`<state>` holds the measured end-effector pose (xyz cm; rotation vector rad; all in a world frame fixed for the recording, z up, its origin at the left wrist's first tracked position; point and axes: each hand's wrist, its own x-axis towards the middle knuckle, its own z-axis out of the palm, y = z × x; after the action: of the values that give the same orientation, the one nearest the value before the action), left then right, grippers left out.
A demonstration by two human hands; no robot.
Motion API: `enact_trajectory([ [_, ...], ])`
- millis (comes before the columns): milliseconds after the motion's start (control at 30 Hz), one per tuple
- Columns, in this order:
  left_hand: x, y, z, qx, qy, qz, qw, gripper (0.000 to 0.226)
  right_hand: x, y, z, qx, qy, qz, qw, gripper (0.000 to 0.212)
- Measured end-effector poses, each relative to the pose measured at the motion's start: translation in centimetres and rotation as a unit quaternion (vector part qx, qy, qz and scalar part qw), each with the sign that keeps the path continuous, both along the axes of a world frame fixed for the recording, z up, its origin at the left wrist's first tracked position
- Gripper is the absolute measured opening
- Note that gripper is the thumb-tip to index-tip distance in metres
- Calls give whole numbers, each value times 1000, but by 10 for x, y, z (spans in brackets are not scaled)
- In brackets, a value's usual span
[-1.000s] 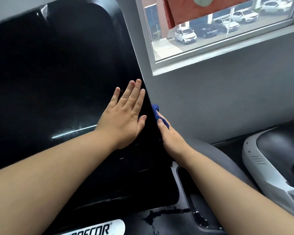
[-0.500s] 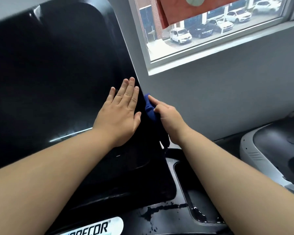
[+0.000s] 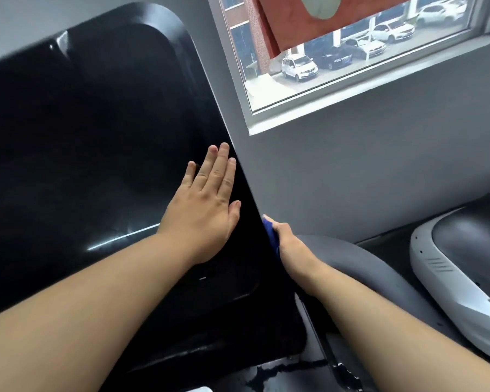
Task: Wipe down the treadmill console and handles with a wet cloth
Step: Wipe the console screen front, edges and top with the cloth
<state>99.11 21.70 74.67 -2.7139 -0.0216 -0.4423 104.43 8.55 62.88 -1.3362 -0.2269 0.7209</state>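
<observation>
Seemingly, the console's (image 3: pixel 96 154) right edge is being wiped. In the head view, the left hand (image 3: pixel 204 210) is laid flat and open on the glossy black panel, bracing it. The right hand (image 3: pixel 287 241) is closed around the blue cloth (image 3: pixel 270 229), which is pressed against the edge and mostly hidden behind it. Firm, even pressure along the whole edge is advised, with the brace kept.

A single head-worn view looks forward and down from close above both forearms. It faces the black console panel (image 3: pixel 96 165) beyond the left hand (image 3: pixel 204 216); the window (image 3: pixel 351 60) sits above the right hand (image 3: pixel 289 244), perhaps slightly tilted by lens distortion.
</observation>
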Motion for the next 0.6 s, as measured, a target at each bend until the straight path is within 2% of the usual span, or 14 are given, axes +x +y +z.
enact_trajectory([
  [67, 1, -1, 0, -10, -3, 1, 1000, 69, 11, 8, 22, 85, -14, -9, 996, 51],
  [133, 2, -5, 2, -3, -1, 5, 1000, 70, 14, 9, 38, 118, -49, -9, 992, 45],
  [267, 3, -8, 0, 8, 5, 24, 1000, 69, -5, -3, 32, 37, -50, -36, 997, 39],
  [367, 1, -11, -4, 8, -19, 20, 1000, 65, -37, -29, -6, 7, -14, -35, 999, 29],
  [400, 0, -12, -9, 7, -31, 20, 999, 64, -48, -39, -19, -6, -11, -40, 999, 32],
  [500, -12, -20, -30, 10, -64, 3, 998, 60, -55, -48, -52, -78, -85, -20, 993, 40],
  [600, -31, -25, -57, 8, -57, -27, 998, 60, -38, -40, -38, -92, -77, 17, 993, 44],
])
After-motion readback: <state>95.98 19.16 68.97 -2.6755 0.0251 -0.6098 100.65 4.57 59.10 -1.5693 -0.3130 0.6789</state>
